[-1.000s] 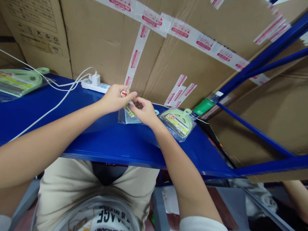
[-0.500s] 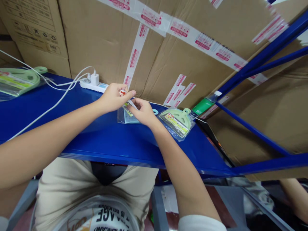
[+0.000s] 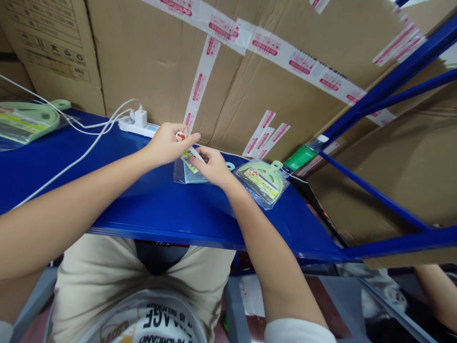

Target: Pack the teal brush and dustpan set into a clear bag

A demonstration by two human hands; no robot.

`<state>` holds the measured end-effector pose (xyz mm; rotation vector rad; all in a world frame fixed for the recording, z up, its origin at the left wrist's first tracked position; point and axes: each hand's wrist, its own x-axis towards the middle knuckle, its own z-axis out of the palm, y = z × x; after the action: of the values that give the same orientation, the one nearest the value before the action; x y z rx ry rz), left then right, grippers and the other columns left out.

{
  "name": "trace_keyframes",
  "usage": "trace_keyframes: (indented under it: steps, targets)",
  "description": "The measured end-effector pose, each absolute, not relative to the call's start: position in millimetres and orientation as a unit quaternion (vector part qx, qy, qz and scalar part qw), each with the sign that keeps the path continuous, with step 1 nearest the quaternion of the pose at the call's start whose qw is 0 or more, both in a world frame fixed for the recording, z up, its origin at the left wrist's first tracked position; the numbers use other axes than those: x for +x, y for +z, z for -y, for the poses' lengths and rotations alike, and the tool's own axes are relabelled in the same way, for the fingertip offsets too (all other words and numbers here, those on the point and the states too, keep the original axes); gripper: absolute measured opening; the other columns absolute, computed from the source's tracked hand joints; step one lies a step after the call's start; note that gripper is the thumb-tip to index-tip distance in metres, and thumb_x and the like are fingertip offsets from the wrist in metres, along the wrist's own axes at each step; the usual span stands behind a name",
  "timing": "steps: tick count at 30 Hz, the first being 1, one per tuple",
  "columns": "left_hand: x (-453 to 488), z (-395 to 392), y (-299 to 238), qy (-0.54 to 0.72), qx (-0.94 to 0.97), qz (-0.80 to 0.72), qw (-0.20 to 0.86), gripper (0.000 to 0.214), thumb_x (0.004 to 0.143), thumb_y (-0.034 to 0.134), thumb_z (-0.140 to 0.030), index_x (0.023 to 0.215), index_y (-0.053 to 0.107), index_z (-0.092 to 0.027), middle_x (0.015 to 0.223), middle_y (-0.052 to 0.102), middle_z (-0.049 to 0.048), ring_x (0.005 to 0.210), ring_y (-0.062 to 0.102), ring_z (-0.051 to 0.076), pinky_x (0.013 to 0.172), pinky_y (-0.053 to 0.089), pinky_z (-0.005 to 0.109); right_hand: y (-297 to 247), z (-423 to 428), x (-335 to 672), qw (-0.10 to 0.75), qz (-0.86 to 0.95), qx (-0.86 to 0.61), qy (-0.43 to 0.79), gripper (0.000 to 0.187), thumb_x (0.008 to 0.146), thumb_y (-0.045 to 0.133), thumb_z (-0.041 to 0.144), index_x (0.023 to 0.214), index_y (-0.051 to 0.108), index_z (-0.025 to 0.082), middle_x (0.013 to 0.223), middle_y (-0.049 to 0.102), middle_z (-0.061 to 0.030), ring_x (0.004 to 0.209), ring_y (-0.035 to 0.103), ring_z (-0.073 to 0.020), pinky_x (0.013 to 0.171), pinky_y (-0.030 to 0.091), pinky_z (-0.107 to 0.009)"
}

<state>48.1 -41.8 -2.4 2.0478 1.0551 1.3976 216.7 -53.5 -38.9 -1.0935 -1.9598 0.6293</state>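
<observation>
My left hand (image 3: pixel 167 144) pinches the top of a printed label card (image 3: pixel 188 157) with a red mark at its upper end. The card slants down into a clear plastic bag (image 3: pixel 186 174) lying on the blue shelf (image 3: pixel 150 205). My right hand (image 3: pixel 213 166) rests on the bag, its fingers gripping the card and the bag's mouth. Just right of that hand lies a green mini dustpan (image 3: pixel 264 176) packed in a clear bag.
A white power strip (image 3: pixel 138 126) with a charger and white cables (image 3: pixel 76 155) sits at the back left. Another bagged green dustpan (image 3: pixel 30 120) lies far left. Taped cardboard boxes (image 3: pixel 250 71) stand behind, with blue rack struts (image 3: pixel 374 193) to the right. Another person's arm (image 3: pixel 437 290) shows at bottom right.
Both hands have stayed at the bag; the left hand has lifted the card's top end slightly and the right fingers have shifted a little along it.
</observation>
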Motion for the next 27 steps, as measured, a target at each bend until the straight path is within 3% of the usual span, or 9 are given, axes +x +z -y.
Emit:
trace_keyframes:
  steps: [6, 12, 19, 27]
  targets:
    - [43, 35, 1, 0.482, 0.706, -0.456, 0.247, 0.04, 0.083, 0.068, -0.047, 0.059, 0.047, -0.022, 0.054, 0.044, -0.0045, 0.054, 0.04, 0.011, 0.054, 0.031, 0.027, -31, 56, 220, 0.394, 0.769, -0.417, 0.28, 0.007, 0.081, 0.065, 0.026, 0.084, 0.064, 0.02, 0.08, 0.065, 0.0018, 0.074, 0.058, -0.0147, 0.073, 0.048, -0.029]
    - [35, 27, 3, 0.385, 0.669, -0.52, 0.365, 0.047, 0.087, 0.058, -0.059, 0.059, 0.052, -0.022, 0.052, 0.044, -0.0014, 0.047, 0.04, 0.012, 0.05, 0.031, 0.027, -34, 51, 219, 0.406, 0.758, -0.406, 0.31, 0.009, 0.077, 0.064, 0.022, 0.086, 0.065, 0.021, 0.086, 0.067, 0.0004, 0.076, 0.06, -0.0148, 0.074, 0.051, -0.031]
    - [27, 16, 5, 0.408, 0.625, -0.538, 0.392, 0.048, 0.083, 0.058, -0.066, 0.073, 0.069, -0.02, 0.06, 0.059, 0.0067, 0.056, 0.056, 0.018, 0.052, 0.041, 0.029, -30, 51, 225, 0.408, 0.743, -0.428, 0.314, 0.007, 0.075, 0.064, 0.019, 0.081, 0.064, 0.021, 0.08, 0.066, 0.0011, 0.07, 0.057, -0.0135, 0.068, 0.05, -0.029]
    - [24, 6, 2, 0.439, 0.601, -0.534, 0.4, 0.056, 0.087, 0.052, -0.071, 0.082, 0.071, -0.018, 0.059, 0.057, 0.0065, 0.058, 0.059, 0.019, 0.052, 0.045, 0.029, -29, 51, 225, 0.43, 0.692, -0.422, 0.397, 0.011, 0.071, 0.068, 0.02, 0.08, 0.061, 0.022, 0.078, 0.065, 0.0021, 0.075, 0.062, -0.0141, 0.077, 0.057, -0.033]
